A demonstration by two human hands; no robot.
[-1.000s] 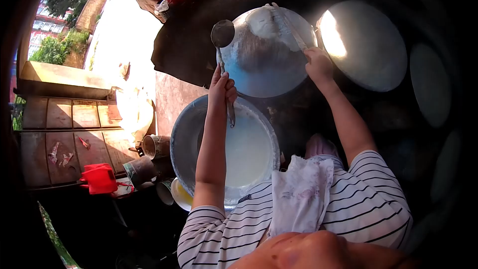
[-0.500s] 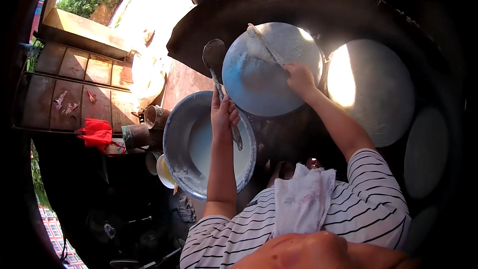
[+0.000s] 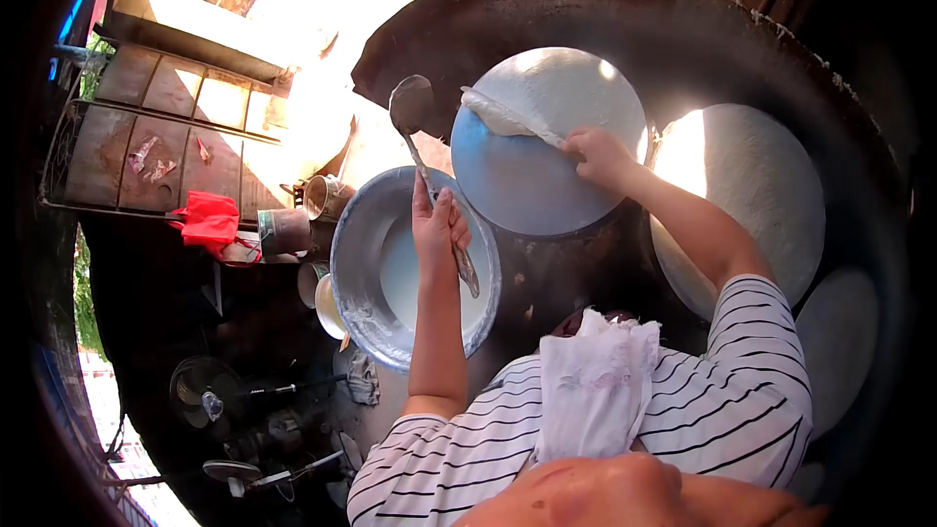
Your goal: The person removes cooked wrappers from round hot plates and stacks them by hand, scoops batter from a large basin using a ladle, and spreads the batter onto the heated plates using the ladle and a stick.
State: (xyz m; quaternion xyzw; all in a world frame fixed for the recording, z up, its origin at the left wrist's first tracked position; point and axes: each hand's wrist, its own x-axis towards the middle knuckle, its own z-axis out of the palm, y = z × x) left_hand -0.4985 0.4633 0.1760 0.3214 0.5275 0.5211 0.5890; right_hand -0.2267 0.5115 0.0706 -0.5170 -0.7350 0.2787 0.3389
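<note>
- Left hand (image 3: 439, 224): fingers closed round the handle of a metal ladle (image 3: 427, 168), above the basin; ladle bowl out past the basin rim.
- Right hand (image 3: 597, 158): fingers gripping a batter-coated spreader (image 3: 517, 119), laid across the round griddle (image 3: 532, 185).
- Griddle: white batter (image 3: 571, 88) on far part; near part bluish, smooth.
- Basin (image 3: 351, 263): pale liquid inside, left of griddle.
- Second round plate (image 3: 756, 185) right of griddle, partly under right forearm.
</note>
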